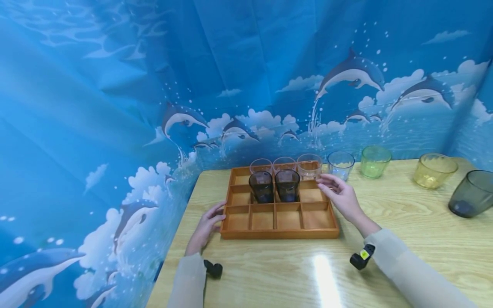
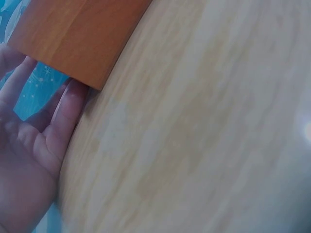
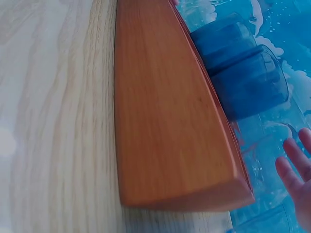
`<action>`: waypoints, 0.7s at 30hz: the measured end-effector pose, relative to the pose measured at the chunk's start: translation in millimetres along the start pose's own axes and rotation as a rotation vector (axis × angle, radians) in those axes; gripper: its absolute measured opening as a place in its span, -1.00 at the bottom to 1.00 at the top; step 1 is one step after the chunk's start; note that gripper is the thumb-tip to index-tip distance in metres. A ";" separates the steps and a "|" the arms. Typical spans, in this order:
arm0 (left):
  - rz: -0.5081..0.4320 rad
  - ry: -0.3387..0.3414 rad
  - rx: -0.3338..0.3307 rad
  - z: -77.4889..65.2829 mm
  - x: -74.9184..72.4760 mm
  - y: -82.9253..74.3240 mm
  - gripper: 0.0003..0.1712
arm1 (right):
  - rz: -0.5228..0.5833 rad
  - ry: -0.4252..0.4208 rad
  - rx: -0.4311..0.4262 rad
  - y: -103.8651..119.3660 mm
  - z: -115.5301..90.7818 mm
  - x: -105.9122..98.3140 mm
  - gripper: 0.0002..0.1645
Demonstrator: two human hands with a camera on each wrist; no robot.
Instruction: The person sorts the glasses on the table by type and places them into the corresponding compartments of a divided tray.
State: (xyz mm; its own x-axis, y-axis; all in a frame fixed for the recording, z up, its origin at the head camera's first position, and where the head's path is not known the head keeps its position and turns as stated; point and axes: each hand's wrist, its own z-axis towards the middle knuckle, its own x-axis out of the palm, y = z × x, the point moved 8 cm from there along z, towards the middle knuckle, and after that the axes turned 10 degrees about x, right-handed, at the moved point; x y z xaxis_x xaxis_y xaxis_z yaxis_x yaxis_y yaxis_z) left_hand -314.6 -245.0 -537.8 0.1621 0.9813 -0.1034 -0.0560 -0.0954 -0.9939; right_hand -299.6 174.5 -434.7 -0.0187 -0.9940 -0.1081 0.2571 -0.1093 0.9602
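Note:
A wooden divided tray (image 1: 280,234) lies on the table. Three pinkish clear glasses stand in its back row, the rightmost glass (image 1: 309,167) close to the fingertips of my right hand (image 1: 343,199). In the middle row are two dark glasses, a left one (image 1: 262,187) and a right one (image 1: 287,185). My right hand hovers over the tray's right side, fingers extended and holding nothing; whether they touch the glass I cannot tell. My left hand (image 1: 206,226) rests its fingers against the tray's left side, also seen in the left wrist view.
Right of the tray along the back stand a clear bluish glass (image 1: 340,165), a green glass (image 1: 375,162) and a yellow glass (image 1: 434,172). A dark grey glass (image 1: 473,193) is at the far right. A blue dolphin-print curtain (image 1: 246,64) hangs behind the table (image 1: 277,269).

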 end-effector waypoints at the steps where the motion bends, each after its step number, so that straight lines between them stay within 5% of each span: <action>1: 0.000 0.001 0.002 -0.1 0.1 0.1 -0.44 | -0.001 -0.006 0.000 -0.2 -1.0 -2.5 -0.53; 21: -0.019 -0.011 -0.012 0.4 -1.0 2.1 -0.46 | -0.049 -0.135 0.013 -10.4 -25.5 -60.3 -0.54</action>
State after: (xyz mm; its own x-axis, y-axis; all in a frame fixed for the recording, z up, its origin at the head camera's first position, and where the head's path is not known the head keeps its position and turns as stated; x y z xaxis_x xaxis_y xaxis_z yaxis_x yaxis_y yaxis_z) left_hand -315.2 -246.1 -539.8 0.1517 0.9848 -0.0841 -0.0411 -0.0787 -0.9960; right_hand -276.5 235.9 -444.7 -0.1613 -0.9795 -0.1205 0.2397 -0.1574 0.9580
